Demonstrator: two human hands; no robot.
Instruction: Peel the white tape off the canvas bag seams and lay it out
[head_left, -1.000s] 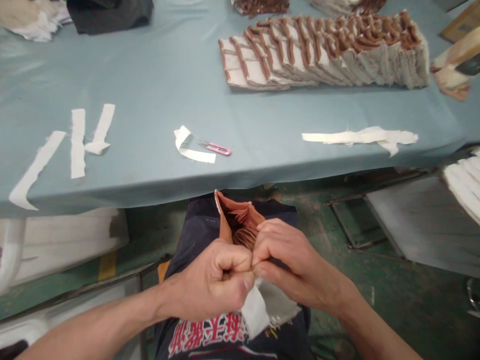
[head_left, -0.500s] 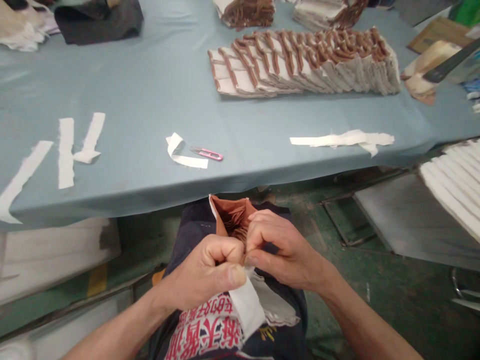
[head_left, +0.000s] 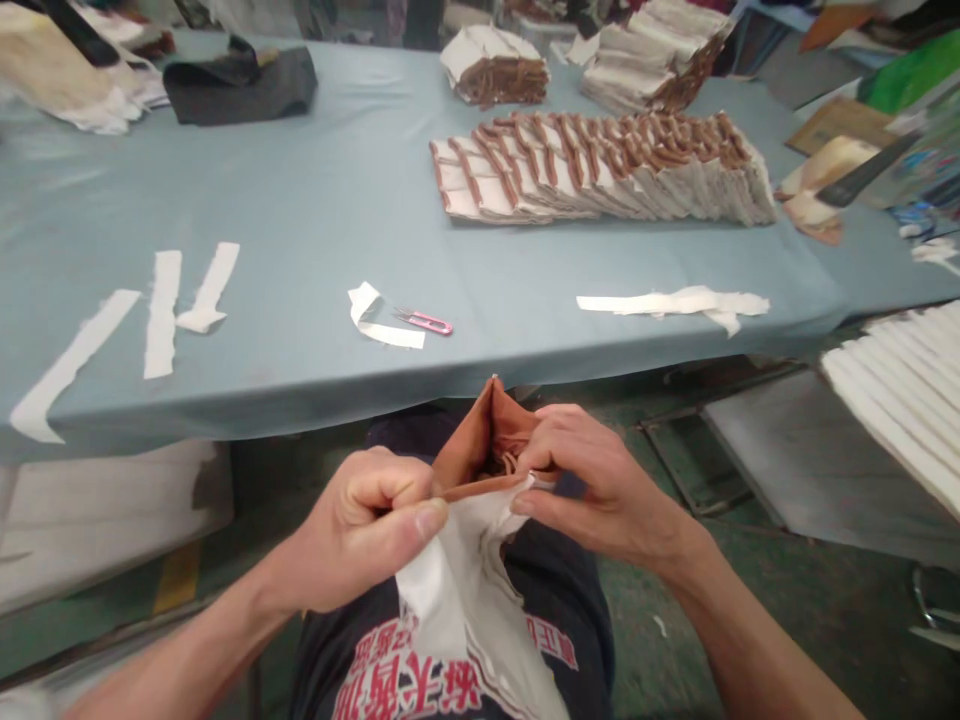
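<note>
Over my lap I hold a brown and white fabric piece (head_left: 480,470). My left hand (head_left: 367,535) is closed, pinching its left edge between thumb and fingers. My right hand (head_left: 592,480) is closed on its right edge, fingers curled over the brown folds. White lining (head_left: 465,600) hangs down from the piece over my dark printed shirt. Pink thread snips (head_left: 424,321) lie on the blue-grey table (head_left: 315,200) ahead, beside a curled white strip (head_left: 375,315).
A long fanned row of brown-and-white fabric pieces (head_left: 600,165) lies at the back right, with two more stacks (head_left: 495,65) behind. White strips (head_left: 161,310) lie at left and another strip (head_left: 675,300) at right. Dark cloth (head_left: 240,85) sits far left. A white stack (head_left: 900,400) is at right.
My hands have pulled apart, spreading the piece's edge between them and raising it. More white lining shows below. The camera tilted up, showing more of the table's far side.
</note>
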